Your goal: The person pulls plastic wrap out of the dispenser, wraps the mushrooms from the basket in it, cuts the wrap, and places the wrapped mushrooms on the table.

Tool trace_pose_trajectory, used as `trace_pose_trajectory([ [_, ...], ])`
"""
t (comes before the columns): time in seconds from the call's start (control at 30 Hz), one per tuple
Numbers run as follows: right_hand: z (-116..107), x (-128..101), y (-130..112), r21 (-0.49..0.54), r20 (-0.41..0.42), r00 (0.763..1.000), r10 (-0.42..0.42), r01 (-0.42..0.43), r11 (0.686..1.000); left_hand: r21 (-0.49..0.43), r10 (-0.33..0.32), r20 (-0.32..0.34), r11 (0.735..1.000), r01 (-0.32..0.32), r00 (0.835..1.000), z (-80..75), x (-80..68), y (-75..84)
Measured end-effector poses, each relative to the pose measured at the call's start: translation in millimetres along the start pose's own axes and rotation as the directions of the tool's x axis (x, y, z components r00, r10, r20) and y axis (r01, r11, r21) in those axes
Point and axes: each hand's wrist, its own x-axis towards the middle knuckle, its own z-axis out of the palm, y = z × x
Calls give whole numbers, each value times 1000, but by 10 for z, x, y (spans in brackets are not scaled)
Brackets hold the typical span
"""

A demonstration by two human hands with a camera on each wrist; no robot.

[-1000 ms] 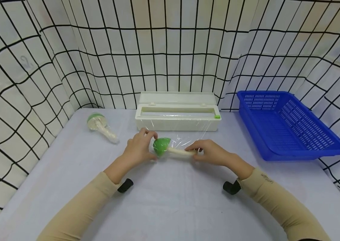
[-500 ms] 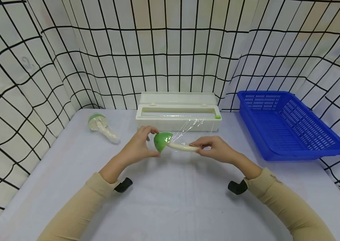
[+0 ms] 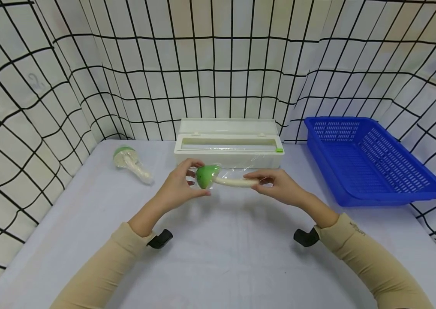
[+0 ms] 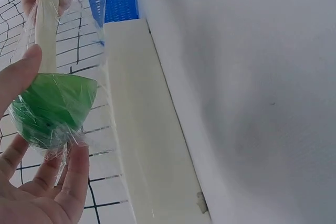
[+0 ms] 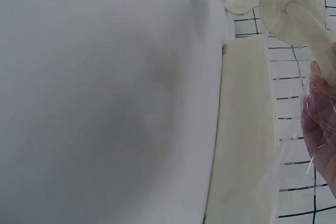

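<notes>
A toy mushroom with a green cap (image 3: 205,176) and a pale stem (image 3: 235,182) is held level above the table, clear plastic film around it. My left hand (image 3: 177,184) holds the cap between thumb and fingers; in the left wrist view the film bunches and wrinkles under the green cap (image 4: 52,106). At the other end, my right hand (image 3: 281,186) pinches the stem's tip. The cap's pale underside (image 5: 283,19) faces the right wrist camera. Just behind the hands stands a white cling film dispenser (image 3: 227,161), its lid up.
Another green-capped mushroom (image 3: 125,159), wrapped in film, lies on the white-covered table (image 3: 218,266) at the left. A blue plastic basket (image 3: 356,199) stands at the right. Black wire mesh (image 3: 241,68) with white sheeting behind it surrounds the back and sides.
The mushroom has been lifted off the table and turned a little, then levelled. Film that stretched toward the dispenser now lies closer around the mushroom. Both hands rose with it.
</notes>
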Motion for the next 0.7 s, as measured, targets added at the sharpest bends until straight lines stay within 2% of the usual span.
trace_pose_trajectory([
  [0.17,-10,36,-70,-51,-38,998,-43,41,998,-42,-27,-16,999,27,999,-27,-4,-34],
  [0.3,-9,54,-96,-81,-79,992,-100,93,992,-30,-30,-42,999,29,999,-31,-13,-39],
  [0.5,-11,76,-92,-181,-124,959,-257,232,956,47,-6,-119,999,12,993,-48,-5,-16],
  [0.6,-14,78,-111,-201,-123,954,-272,245,949,62,-1,-135,998,9,991,-53,17,-14],
  [0.7,-15,77,-141,-225,-115,958,-262,231,947,35,-16,-131,999,21,991,-53,44,-14],
])
